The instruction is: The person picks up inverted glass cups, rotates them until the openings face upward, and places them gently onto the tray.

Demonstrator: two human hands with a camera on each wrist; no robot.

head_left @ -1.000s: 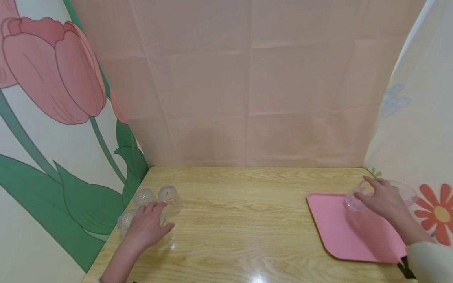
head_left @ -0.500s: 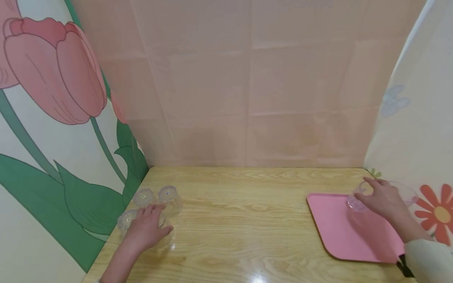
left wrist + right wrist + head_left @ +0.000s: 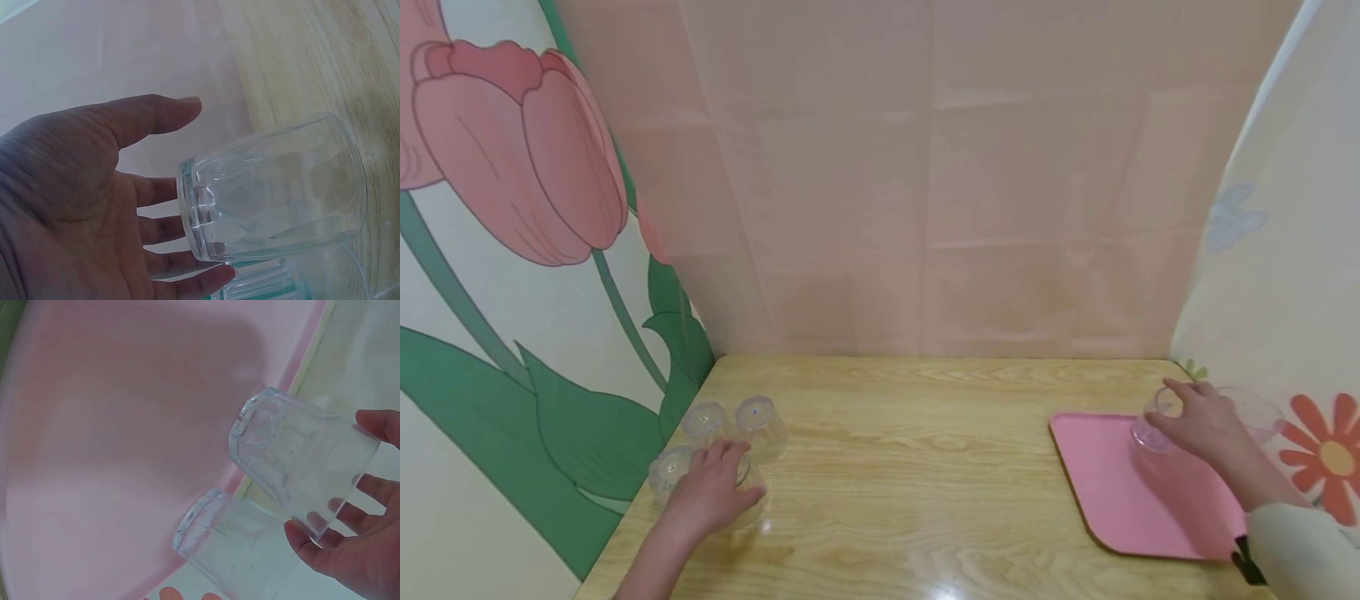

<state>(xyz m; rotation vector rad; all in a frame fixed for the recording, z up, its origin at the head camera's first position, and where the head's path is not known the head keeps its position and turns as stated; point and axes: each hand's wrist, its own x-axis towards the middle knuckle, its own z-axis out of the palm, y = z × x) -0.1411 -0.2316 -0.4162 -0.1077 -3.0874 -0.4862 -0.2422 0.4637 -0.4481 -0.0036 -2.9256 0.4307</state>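
Note:
On the left of the table, several clear glasses stand upside down, among them a back glass (image 3: 758,421) and a left glass (image 3: 670,468). My left hand (image 3: 709,490) is over the nearest glass (image 3: 275,194), fingers spread near its base and thumb apart from it. At the right my right hand (image 3: 1206,425) holds an upright clear glass (image 3: 300,450) near its rim, thumb on one side and fingers on the other. That glass is on or just above the pink tray (image 3: 1150,508); contact is unclear. Beside it on the tray is a second clear glass (image 3: 244,544).
The wooden table (image 3: 917,475) stretches between the glasses and the tray. A pink cloth (image 3: 925,183) hangs along the back. Patterned panels (image 3: 587,333) with flowers border the left and right sides.
My right hand has shifted slightly left and down in the head view, with the glass nearly still. My left hand has lowered a little over the nearest upside-down glass.

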